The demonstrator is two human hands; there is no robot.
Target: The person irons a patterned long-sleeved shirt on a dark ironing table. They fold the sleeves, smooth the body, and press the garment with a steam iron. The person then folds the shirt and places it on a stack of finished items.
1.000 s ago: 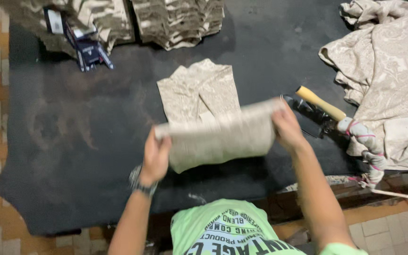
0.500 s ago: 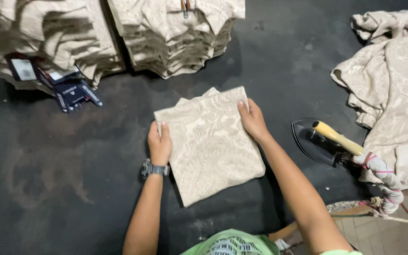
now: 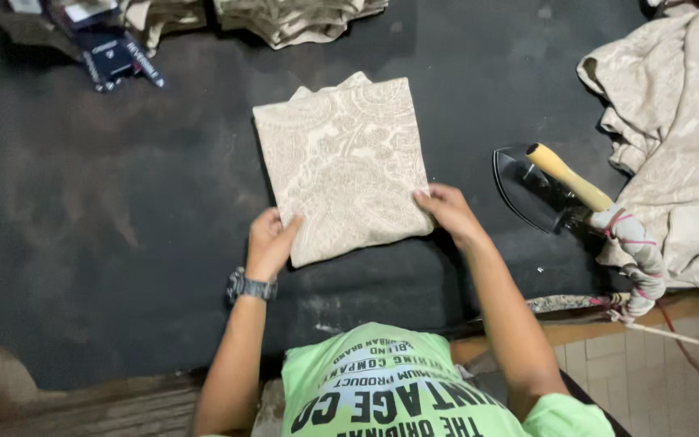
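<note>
A folded beige cloth with a pale paisley pattern [image 3: 341, 166] lies flat on the dark padded table [image 3: 123, 243]. My left hand [image 3: 270, 241] rests on the cloth's near left corner, fingertips on its edge. On the near right corner my right hand [image 3: 445, 210] presses down with its fingers. Both hands touch the cloth; neither lifts it. A dark watch [image 3: 251, 286] sits on my left wrist.
A black iron with a yellow handle [image 3: 552, 184] stands right of the cloth, its cord wrapped in cloth tape. A heap of beige fabric [image 3: 677, 137] covers the right side. Stacks of folded cloths [image 3: 285, 18] and dark packets [image 3: 111, 57] lie at the far edge.
One second ago I held the cloth up off the table between both hands. It has since been laid down flat, and my hands have slid to its near corners.
</note>
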